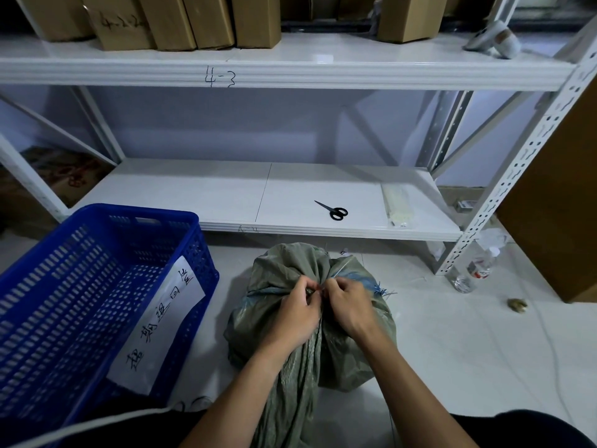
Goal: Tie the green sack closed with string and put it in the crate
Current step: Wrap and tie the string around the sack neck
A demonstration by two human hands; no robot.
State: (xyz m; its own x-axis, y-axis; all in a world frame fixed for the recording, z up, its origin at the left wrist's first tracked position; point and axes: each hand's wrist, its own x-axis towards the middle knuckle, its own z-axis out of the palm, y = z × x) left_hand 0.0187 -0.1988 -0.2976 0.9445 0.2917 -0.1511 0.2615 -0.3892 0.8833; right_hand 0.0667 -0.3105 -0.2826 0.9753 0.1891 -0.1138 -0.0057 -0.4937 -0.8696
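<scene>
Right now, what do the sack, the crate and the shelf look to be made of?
Sack: likely woven plastic, dull green with a faint sheen. It shows fine weave lines, and blue strands fray at its edge.
Crate: moulded plastic, glossy blue, with regular slotted walls.
Shelf: probably painted sheet metal, smooth white, with a folded front lip. The metal under the paint can't be confirmed.

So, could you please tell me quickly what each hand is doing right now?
Left hand: fingers curled, pinching the gathered neck of the green sack.
Right hand: pinching the same neck, right beside the left.
</scene>
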